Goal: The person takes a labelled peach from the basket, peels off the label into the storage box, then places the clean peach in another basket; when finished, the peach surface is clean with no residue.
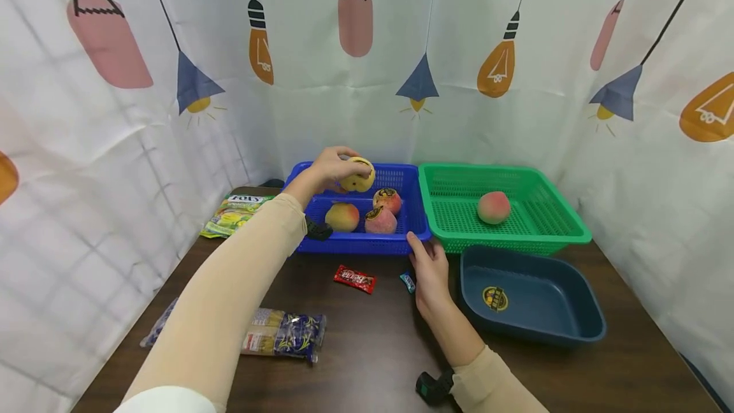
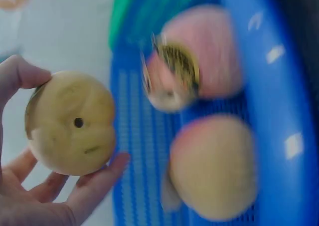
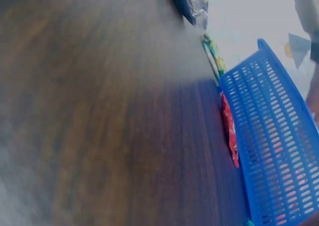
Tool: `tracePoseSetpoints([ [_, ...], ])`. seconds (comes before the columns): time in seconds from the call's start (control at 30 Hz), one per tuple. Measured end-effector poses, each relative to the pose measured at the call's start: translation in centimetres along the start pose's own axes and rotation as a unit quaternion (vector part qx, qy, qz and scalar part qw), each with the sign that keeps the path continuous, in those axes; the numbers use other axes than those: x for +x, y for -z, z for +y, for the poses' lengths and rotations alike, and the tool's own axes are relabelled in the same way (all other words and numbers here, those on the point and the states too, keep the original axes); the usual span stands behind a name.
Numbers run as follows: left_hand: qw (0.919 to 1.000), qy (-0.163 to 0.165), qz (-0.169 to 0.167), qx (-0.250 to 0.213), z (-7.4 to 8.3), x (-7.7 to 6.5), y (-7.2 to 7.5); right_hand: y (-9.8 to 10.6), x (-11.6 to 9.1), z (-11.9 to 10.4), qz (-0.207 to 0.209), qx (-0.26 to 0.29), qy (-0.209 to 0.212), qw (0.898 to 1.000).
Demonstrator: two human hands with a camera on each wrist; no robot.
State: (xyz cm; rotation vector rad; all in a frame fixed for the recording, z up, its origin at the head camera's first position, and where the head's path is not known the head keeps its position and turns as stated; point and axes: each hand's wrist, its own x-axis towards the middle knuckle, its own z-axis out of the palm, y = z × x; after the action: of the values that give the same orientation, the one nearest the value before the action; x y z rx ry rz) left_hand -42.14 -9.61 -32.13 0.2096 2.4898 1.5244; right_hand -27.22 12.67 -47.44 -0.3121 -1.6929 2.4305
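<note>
My left hand [image 1: 335, 167] holds a pale yellow peach [image 1: 358, 175] above the blue basket [image 1: 344, 246], thumb and fingers around it. A small dark hole shows on this peach [image 2: 72, 123] in the left wrist view. Inside the basket sit a yellowish peach [image 1: 342, 217] and two pink ones with black-and-gold stickers, the front one [image 1: 380, 222] close to the other [image 1: 387, 200]. At the basket's front right corner, my right hand [image 1: 430, 269] grips the rim with the thumb on top; its other fingers are partly hidden.
A green basket [image 1: 564, 232] with one pink peach [image 1: 494, 208] adjoins the blue one. Before it stands a dark blue tub [image 1: 590, 327] with a loose sticker [image 1: 495, 298]. A red wrapper [image 1: 355, 279], small blue wrapper [image 1: 408, 282], noodle-like packet [image 1: 287, 334] and green-yellow bag [image 1: 235, 212] lie around.
</note>
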Motion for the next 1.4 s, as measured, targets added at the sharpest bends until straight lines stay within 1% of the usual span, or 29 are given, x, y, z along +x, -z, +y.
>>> tracePoseSetpoints([
  [0.17, 0.9973, -0.069, 0.018, -0.018, 1.2, -3.0, -1.1, -0.2, 0.3, -0.1, 0.009, 0.001, 0.004, 1.000],
  [0.23, 0.9952, -0.091, 0.019, -0.028, 1.3, -4.3, -1.7, -0.2, 0.3, -0.1, 0.014, 0.002, 0.005, 1.000],
  [0.33, 0.9920, -0.114, 0.016, -0.052, 1.2, -6.2, -2.7, -0.1, 0.4, -0.2, 0.021, 0.001, 0.004, 1.000],
  [0.5, 0.9846, -0.146, 0.012, -0.095, -0.2, -9.2, -4.1, -0.1, 0.4, -0.3, 0.026, 0.002, 0.001, 1.000],
  [0.57, 0.9812, -0.152, 0.007, -0.119, -0.9, -10.4, -4.7, -0.2, 0.4, -0.2, 0.029, 0.006, 0.000, 1.000],
  [0.7, 0.9763, -0.161, 0.010, -0.144, -2.4, -12.8, -6.1, -0.2, 0.4, -0.1, 0.035, 0.006, -0.002, 0.999],
  [0.83, 0.9704, -0.158, 0.008, -0.183, -3.9, -15.1, -7.6, -0.2, 0.3, 0.0, 0.037, -0.002, 0.000, 0.999],
  [0.93, 0.9624, -0.138, -0.005, -0.234, -5.1, -16.6, -8.7, -0.1, 0.2, 0.1, 0.033, -0.004, 0.002, 0.999],
  [1.03, 0.9567, -0.116, -0.012, -0.266, -6.6, -17.7, -9.7, -0.1, 0.1, 0.1, 0.029, -0.005, 0.002, 1.000],
  [1.13, 0.9501, -0.095, -0.026, -0.296, -7.8, -18.3, -10.5, -0.1, 0.2, 0.0, 0.027, -0.008, 0.003, 1.000],
  [1.23, 0.9446, -0.078, -0.042, -0.316, -8.9, -18.5, -11.1, -0.2, 0.4, 0.0, 0.029, -0.010, 0.004, 1.000],
  [1.33, 0.9423, -0.069, -0.063, -0.322, -9.7, -18.5, -11.5, -0.2, 0.4, 0.0, 0.030, -0.013, 0.003, 0.999],
  [1.4, 0.9417, -0.070, -0.076, -0.320, -10.2, -18.5, -11.7, -0.2, 0.3, 0.0, 0.034, -0.017, 0.003, 0.999],
])
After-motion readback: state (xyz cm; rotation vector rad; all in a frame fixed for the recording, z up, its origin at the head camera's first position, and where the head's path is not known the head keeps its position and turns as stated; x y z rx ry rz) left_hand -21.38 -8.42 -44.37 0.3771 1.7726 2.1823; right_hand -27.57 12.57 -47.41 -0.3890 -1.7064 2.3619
